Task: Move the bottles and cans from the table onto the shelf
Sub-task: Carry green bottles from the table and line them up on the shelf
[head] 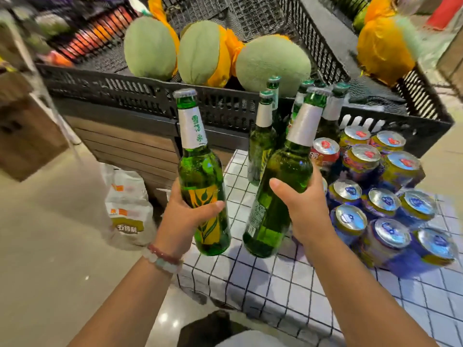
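My left hand (pixel 186 220) grips a green glass beer bottle (pixel 200 171) by its lower body, held above the table's left edge. A second green bottle (pixel 283 176), tilted to the right, is gripped around its middle by my right hand (pixel 304 209) above the table. Several more green bottles (pixel 263 144) stand upright at the back of the white checked table (pixel 275 284). Several blue and yellow cans (pixel 385 204) with silver tops stand on the table's right side, and a red can (pixel 324 152) sits among them near the back.
A black slatted crate (pixel 120 88) holding three green melons (pixel 273 63) stands behind the table on a wooden stand. A white printed bag (pixel 127 206) lies on the floor to the left. Cardboard boxes (pixel 27 131) sit at the far left.
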